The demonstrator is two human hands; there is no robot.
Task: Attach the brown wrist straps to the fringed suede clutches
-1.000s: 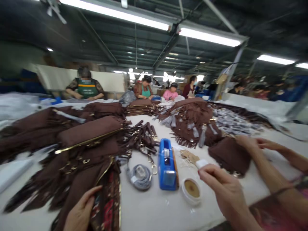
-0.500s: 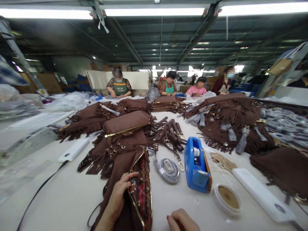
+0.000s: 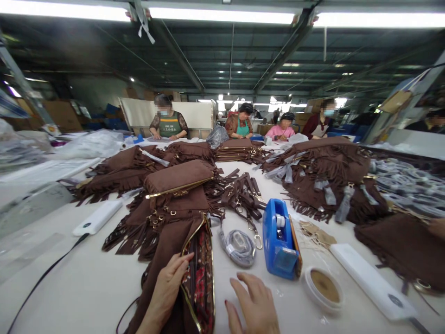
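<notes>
An unzipped brown bag [image 3: 174,246] lies at the lower middle, its gold zipper edges parted over a red patterned lining [image 3: 200,278]. My left hand [image 3: 167,285] grips the bag's left opening edge, fingertips at the zipper. To the right of the bag, my right hand [image 3: 252,301] is over the white table with its fingers apart and nothing in them. Ahead of it are a coiled grey strap [image 3: 239,248] and a blue tape dispenser [image 3: 281,239].
Piles of fringed brown bags [image 3: 330,162] stand across the table [image 3: 83,283]. A round tub [image 3: 325,287] and a white power bank [image 3: 371,280] are at right, another white device [image 3: 97,218] at left. People work beyond; a person's hand [image 3: 437,227] shows at the right edge.
My right hand has come up further into view and its fingers have spread. My left hand stays on the bag's edge. A person's hand has appeared at the far right.
</notes>
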